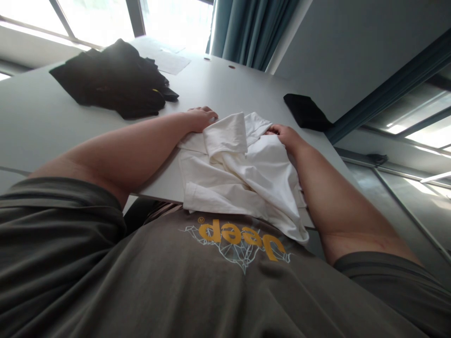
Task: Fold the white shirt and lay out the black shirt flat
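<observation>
- One white garment [243,178] lies crumpled on the near edge of your worktop [42,117], right in front of your chest, with its lower hem hanging just over the edge.
- Two dark items sit farther off: one heap of black clothing [112,80] at the far left of the worktop, well apart from the white garment, and one smaller black piece [306,111] near the right edge.
- One flat pale sheet [172,62] lies beyond the black heap, toward the window.
- Two small round holes [231,66] show in the worktop surface near the teal curtain [250,28].
- Your left hand [200,117] rests palm down at the upper left corner of the white garment, fingers curled loosely and pressing on the cloth and worktop; it does not clasp anything that you can see.
- Your left forearm runs across the worktop from the lower left, lying along the surface.
- Your right hand [285,136] sits on the upper right part of the white garment, fingers bent into the folds; whether it pinches the fabric or only presses on it cannot be told.
- Your right forearm comes in from the lower right, alongside the garment's right edge.
</observation>
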Tool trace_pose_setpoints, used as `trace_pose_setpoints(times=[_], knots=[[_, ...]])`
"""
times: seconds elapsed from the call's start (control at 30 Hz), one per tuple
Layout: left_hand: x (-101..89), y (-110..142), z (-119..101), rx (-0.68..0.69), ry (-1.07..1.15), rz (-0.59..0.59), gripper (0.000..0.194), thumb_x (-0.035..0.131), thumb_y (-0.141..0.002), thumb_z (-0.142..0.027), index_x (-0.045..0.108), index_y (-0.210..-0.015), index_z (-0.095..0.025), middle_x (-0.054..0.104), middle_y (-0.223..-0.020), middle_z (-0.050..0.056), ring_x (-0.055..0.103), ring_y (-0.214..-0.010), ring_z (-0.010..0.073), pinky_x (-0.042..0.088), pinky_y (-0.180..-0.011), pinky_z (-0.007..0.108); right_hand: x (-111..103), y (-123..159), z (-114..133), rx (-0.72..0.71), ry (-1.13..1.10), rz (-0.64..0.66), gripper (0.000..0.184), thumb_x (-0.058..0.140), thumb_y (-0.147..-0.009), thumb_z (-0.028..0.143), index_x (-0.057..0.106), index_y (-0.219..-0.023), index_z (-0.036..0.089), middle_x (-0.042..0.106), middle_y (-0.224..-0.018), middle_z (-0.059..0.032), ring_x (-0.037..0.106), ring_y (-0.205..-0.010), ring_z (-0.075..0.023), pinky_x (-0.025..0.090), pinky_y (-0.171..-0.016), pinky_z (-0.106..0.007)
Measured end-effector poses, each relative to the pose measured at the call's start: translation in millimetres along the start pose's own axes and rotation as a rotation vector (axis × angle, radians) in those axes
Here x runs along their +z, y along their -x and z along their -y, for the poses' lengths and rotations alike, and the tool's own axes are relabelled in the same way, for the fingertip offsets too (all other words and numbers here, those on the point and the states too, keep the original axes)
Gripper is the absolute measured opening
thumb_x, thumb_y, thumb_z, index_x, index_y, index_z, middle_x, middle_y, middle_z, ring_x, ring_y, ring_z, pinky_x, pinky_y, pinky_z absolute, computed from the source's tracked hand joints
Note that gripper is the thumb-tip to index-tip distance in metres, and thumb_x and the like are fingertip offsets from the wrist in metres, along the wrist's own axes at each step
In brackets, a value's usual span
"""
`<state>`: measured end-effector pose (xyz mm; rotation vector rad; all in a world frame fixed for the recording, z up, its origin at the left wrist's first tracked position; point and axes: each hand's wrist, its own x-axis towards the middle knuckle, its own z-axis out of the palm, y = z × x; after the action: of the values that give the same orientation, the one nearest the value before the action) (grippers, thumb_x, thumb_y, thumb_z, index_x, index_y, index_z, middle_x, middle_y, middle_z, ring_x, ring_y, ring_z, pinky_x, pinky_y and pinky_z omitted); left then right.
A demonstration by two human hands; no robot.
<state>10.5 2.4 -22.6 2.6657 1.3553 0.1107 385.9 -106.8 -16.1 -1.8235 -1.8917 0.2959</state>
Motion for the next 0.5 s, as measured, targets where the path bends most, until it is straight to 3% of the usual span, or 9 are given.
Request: trace_pose_setpoints(times=[0.17,0.33,0.5], knots=[[-2.2,3.9,-5.2,-0.024,0.026,-0.008,0.078,0.064,-0.106,-0.068,0.054,-0.178,-0.040,0.051,-0.176,0.004,0.046,-0.158,0.0404,0.033,-0.132,0.050,0.2,1.0,-0.6,0.015,0.000,0.011,0.046,0.082,-0.086,0.061,0.088,-0.107,0.020,0.086,-0.105,-0.0109,0.076,-0.100,-0.0346,0.058,-0.093,-0.043],[-5.2,9.6,-7.8,-0.013,0.058,-0.008,0.060,0.050,-0.120,-0.054,0.056,-0.176,-0.032,0.047,-0.180,0.003,0.045,-0.156,0.0341,0.032,-0.133,0.052,-2.1,2.5,2.2,0.027,0.031,0.055,0.043,0.077,-0.093,0.049,0.084,-0.117,0.014,0.087,-0.116,-0.0141,0.070,-0.100,-0.0279,0.053,-0.097,-0.039],[-5.8,8.9,-5.4,0.004,0.052,0.008,0.061,0.049,-0.120,-0.052,0.055,-0.177,-0.030,0.044,-0.182,0.005,0.044,-0.158,0.0345,0.032,-0.134,0.051,-3.4,3.6,5.2,0.038,0.052,0.058,0.043,0.077,-0.094,0.048,0.085,-0.119,0.014,0.086,-0.116,-0.0145,0.071,-0.102,-0.0292,0.053,-0.096,-0.040]])
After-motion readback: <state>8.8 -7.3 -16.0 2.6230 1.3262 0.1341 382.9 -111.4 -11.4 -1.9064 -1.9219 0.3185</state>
